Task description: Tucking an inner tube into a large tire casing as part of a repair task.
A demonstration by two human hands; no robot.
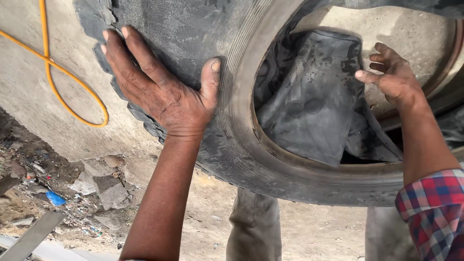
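My legs (pixel 253 224) in dusty grey trousers stand nearest to me, on the sandy ground (pixel 319 232), and the tyre (pixel 227 145) leans upright against them, its lower curve level with my knees. My right sleeve (pixel 432 208), a red and blue check, comes in at the lower right.

As I judge it, the work on the tyre is only partly done. The black inner tube (pixel 309 101) is neither fully inside nor fully out: it sits crumpled and flat in the tyre's opening, folded over itself and bulging past the inner rim. The tyre has no wheel in it, so that part looks finished. Getting the tube seated or pulled clear looks like what is left; I cannot tell which.

My left hand (pixel 162 89) lies flat on the sidewall, palm down. Its fingers (pixel 125 55) are spread wide and straight, tips reaching to the worn tread blocks at the outer edge, the thumb out to the side pointing towards the rim. It grasps nothing; it only presses on the rubber and steadies the tyre.

My right hand (pixel 394 77) is at the far side of the opening. Its fingers (pixel 369 76) are loosely curled and half open, close to the upper edge of the tube; whether they pinch it or merely touch it I cannot tell.

Beyond the tyre, a grey concrete wall (pixel 29 92) rises, an orange hose (pixel 65 87) looped across it, with rubble (pixel 104 186) and litter at its foot.
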